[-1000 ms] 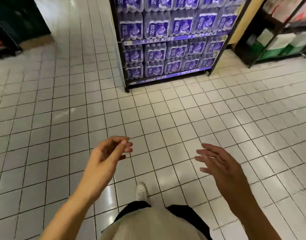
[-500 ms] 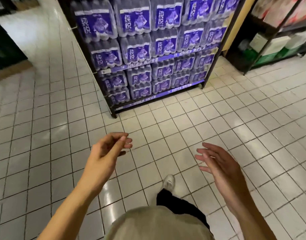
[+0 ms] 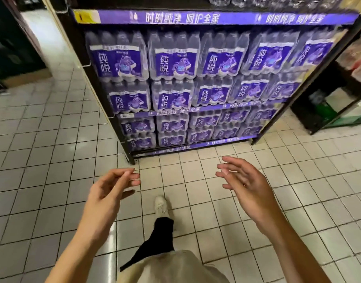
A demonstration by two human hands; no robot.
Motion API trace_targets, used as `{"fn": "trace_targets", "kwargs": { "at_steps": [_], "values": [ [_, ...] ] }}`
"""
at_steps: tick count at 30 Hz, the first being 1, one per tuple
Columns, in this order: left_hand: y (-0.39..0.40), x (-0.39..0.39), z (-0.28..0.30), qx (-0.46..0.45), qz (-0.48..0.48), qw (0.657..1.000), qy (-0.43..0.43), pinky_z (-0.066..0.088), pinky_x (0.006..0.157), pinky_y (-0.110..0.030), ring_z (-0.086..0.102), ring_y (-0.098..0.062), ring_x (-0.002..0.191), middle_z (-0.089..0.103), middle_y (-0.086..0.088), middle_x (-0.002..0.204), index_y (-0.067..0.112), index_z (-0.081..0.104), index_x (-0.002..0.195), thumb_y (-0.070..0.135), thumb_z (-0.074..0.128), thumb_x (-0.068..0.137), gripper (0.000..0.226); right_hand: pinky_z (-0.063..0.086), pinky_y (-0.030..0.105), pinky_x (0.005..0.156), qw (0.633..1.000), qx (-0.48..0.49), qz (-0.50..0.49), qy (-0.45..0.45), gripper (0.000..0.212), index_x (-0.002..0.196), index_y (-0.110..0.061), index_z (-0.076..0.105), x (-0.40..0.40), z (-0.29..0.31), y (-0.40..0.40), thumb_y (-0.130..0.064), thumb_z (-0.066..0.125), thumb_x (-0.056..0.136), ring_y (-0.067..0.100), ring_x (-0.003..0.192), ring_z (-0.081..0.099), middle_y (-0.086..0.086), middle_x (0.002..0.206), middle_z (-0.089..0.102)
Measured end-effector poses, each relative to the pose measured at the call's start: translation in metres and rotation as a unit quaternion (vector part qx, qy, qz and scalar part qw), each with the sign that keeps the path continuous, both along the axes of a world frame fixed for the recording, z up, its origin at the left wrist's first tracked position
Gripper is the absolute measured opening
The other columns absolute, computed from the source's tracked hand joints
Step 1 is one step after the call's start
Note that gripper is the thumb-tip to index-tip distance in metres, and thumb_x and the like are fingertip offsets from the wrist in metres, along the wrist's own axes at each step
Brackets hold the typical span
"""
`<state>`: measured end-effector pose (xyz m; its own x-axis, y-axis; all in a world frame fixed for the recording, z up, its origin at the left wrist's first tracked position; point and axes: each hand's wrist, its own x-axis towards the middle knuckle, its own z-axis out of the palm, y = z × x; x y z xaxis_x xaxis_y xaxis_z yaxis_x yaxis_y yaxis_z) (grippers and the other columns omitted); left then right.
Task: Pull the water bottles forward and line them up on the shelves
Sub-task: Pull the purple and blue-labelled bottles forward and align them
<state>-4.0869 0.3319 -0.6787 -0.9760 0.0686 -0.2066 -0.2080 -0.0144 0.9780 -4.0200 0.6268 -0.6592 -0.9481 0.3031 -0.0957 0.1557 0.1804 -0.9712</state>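
Note:
Shrink-wrapped packs of water bottles [image 3: 172,58] with purple labels fill a black shelf unit [image 3: 214,18] right in front of me, stacked two high on the middle and bottom shelves. More bottles show blurred at the top edge. My left hand [image 3: 109,193] is held out low at the left, fingers loosely curled and empty. My right hand [image 3: 244,180] is out at the right, fingers spread, holding nothing. Both hands hover over the tiled floor, short of the bottom shelf [image 3: 187,149].
My white shoe [image 3: 160,205] steps on the white tiled floor just before the shelf's foot. A second dark rack [image 3: 328,111] with green and white boxes stands at the right. An aisle runs past the shelf's left side, with a dark fixture [image 3: 10,48] far left.
I have walked toward the shelf, which now looms much larger and closer. Both hands stay out in front, empty, now near the bottom shelf's level.

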Motion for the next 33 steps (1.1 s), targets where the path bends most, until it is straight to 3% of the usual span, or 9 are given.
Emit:
{"fn": "trace_targets", "kwargs": {
  "at_steps": [7,11,15,19,25,27,33],
  "values": [
    [0.051,-0.168,-0.003,0.023,-0.010,0.999,0.021,0.051,0.090,-0.042,0.069,-0.033,0.100,0.074,-0.015,0.101,0.009,0.069,0.107,0.030,0.059,0.091,0.029,0.059,0.025,0.082,0.999,-0.033,-0.030,0.010,0.040,0.114,-0.034,0.068,-0.152,-0.011,0.038,-0.047,0.068,0.076,0.017,0.105,0.070,-0.004,0.108,0.073],
    [0.078,-0.256,0.021,0.038,-0.039,0.998,0.042,0.056,0.085,-0.028,0.069,-0.028,0.093,0.072,-0.021,0.100,0.005,0.068,0.105,0.029,0.061,0.088,0.031,0.059,0.030,0.081,0.998,-0.049,-0.047,0.018,0.042,0.114,-0.032,0.068,-0.221,0.000,0.056,-0.048,0.070,0.075,0.017,0.106,0.069,-0.001,0.110,0.073],
    [0.101,-0.318,0.038,0.019,-0.068,0.996,0.055,0.056,0.087,-0.039,0.068,-0.033,0.099,0.073,-0.016,0.100,0.009,0.069,0.105,0.031,0.062,0.089,0.029,0.059,0.026,0.080,0.996,-0.065,-0.056,0.031,0.038,0.114,-0.031,0.069,-0.276,0.007,0.075,-0.043,0.069,0.077,0.017,0.106,0.070,-0.001,0.109,0.074],
    [0.124,-0.367,0.048,-0.005,-0.072,0.995,0.066,0.054,0.093,-0.051,0.069,-0.030,0.102,0.074,-0.009,0.103,0.017,0.070,0.107,0.035,0.061,0.091,0.026,0.057,0.037,0.087,0.996,-0.063,-0.045,0.039,0.033,0.113,-0.033,0.069,-0.329,0.016,0.098,-0.038,0.069,0.080,0.020,0.107,0.069,-0.001,0.109,0.074],
    [0.162,-0.409,0.055,-0.011,-0.031,0.996,0.084,0.054,0.091,-0.045,0.070,-0.022,0.099,0.075,-0.007,0.100,0.021,0.072,0.104,0.034,0.060,0.091,0.022,0.050,0.053,0.099,0.996,-0.051,0.009,0.069,0.037,0.114,-0.028,0.068,-0.410,0.036,0.128,-0.040,0.068,0.079,0.020,0.107,0.069,0.000,0.109,0.074],
    [0.171,-0.423,0.062,-0.023,-0.014,0.995,0.098,0.057,0.086,-0.042,0.071,-0.021,0.100,0.075,-0.004,0.102,0.024,0.071,0.106,0.034,0.058,0.093,0.021,0.051,0.053,0.099,0.995,-0.041,0.044,0.074,0.035,0.115,-0.031,0.068,-0.439,0.048,0.140,-0.040,0.067,0.081,0.019,0.107,0.068,-0.001,0.110,0.073],
    [0.186,-0.464,0.090,-0.031,0.053,0.984,0.168,0.055,0.091,-0.039,0.071,-0.019,0.099,0.075,-0.003,0.103,0.021,0.072,0.107,0.029,0.058,0.095,0.020,0.052,0.051,0.098,0.984,-0.025,0.132,0.118,0.033,0.115,-0.029,0.066,-0.522,0.084,0.161,-0.036,0.068,0.082,0.018,0.105,0.069,-0.002,0.110,0.073]
  ]
}}
